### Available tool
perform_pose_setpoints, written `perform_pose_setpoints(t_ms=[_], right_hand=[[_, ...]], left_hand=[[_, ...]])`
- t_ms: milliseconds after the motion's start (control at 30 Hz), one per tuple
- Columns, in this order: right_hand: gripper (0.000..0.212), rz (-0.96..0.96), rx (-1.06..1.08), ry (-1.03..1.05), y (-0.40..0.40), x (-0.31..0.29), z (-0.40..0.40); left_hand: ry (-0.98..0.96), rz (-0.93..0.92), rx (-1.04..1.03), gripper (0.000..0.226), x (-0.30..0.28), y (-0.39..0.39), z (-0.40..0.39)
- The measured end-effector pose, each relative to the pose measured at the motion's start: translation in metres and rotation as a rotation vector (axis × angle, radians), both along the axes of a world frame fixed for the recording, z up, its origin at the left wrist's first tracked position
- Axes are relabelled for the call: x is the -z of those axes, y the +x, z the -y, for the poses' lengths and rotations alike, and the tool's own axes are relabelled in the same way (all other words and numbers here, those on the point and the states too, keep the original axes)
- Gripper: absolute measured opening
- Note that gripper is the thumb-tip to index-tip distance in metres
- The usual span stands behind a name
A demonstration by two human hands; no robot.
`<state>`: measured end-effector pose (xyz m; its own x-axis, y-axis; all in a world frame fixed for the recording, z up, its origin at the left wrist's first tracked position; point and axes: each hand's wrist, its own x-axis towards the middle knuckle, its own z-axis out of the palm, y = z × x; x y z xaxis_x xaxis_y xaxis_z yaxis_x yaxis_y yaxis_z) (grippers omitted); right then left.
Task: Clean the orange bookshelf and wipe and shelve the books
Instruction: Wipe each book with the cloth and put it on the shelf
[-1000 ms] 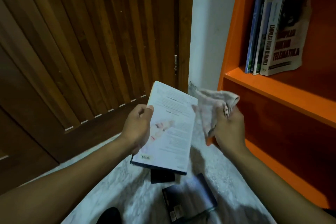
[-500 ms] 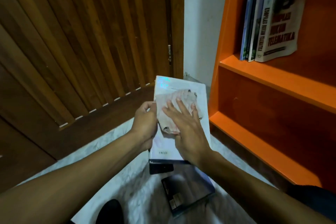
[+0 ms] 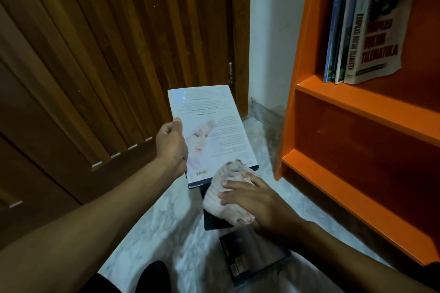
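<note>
Now that the cloth (image 3: 226,195) has been dragged off the white book's (image 3: 209,131) near corner under the flat right hand (image 3: 259,202), that cover looks pretty much wiped; it's gripped by the left hand (image 3: 172,143), and shelving on the orange bookshelf (image 3: 357,102) is probably next.

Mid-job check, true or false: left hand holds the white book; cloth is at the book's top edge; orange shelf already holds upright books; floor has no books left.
1. The left hand holds the white book. True.
2. The cloth is at the book's top edge. False: the right hand has it at the near bottom corner.
3. The orange shelf holds upright books. True.
4. No books on the floor. False: a dark book lies there.
</note>
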<state>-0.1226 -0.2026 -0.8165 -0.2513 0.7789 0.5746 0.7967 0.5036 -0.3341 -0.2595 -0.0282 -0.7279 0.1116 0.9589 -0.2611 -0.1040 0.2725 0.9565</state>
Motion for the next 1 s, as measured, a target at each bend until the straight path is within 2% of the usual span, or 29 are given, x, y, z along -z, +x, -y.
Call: perform_pose_setpoints(t_ms=[67,100,167,267,300,367,400,467,533,633,733,767,833,933,1000], right_hand=[[0.031,0.001,0.080,0.024,0.006,0.000,0.002],[0.028,-0.085,0.128,-0.056,0.008,-0.004,0.005],[0.025,-0.396,0.242,-0.278,0.015,0.002,0.006],[0.056,-0.958,0.539,-0.487,0.027,0.012,0.000],[0.050,-1.190,0.558,-0.539,0.031,0.010,-0.003],[0.033,-1.576,0.447,-0.613,0.032,-0.005,-0.008],[0.033,-1.694,0.366,-0.650,0.029,-0.017,-0.008],[0.037,-1.783,0.160,-0.700,0.021,-0.038,-0.006],[0.034,-1.742,0.072,-0.713,0.015,-0.044,-0.004],[0.035,-1.647,0.154,-0.673,0.015,-0.039,-0.004],[0.031,-1.505,0.273,-0.609,0.014,-0.039,-0.005],[0.032,-1.416,0.335,-0.566,0.014,-0.038,-0.007],[0.036,-1.204,0.465,-0.476,0.010,-0.038,-0.008],[0.030,-0.789,0.609,-0.350,-0.001,-0.039,-0.003],[0.031,-0.538,0.641,-0.283,-0.010,-0.043,0.002]], left_hand=[[0.009,-0.020,-0.022,0.028,-0.003,-0.003,-0.004],[0.006,-0.027,-0.030,0.028,-0.003,-0.005,-0.007],[-0.011,-0.020,-0.024,0.027,-0.005,-0.009,-0.010],[-0.028,-0.002,0.027,0.026,-0.008,-0.014,-0.009],[-0.040,0.018,0.057,0.025,-0.009,-0.014,-0.007],[-0.071,0.040,0.122,0.025,-0.011,-0.012,-0.001],[-0.069,0.036,0.151,0.025,-0.011,-0.010,0.003],[-0.053,0.030,0.191,0.027,-0.007,-0.003,0.012],[-0.047,0.003,0.212,0.030,0.001,0.002,0.019],[-0.009,-0.165,0.260,0.036,0.012,0.010,0.024],[0.355,-0.553,0.214,0.053,0.012,0.018,0.028],[0.494,-0.592,0.204,0.060,0.009,0.020,0.032],[0.655,-0.490,0.333,0.071,0.005,0.026,0.042],[0.545,-0.314,0.517,0.091,0.005,0.040,0.062],[0.503,-0.248,0.442,0.102,0.004,0.047,0.072]])
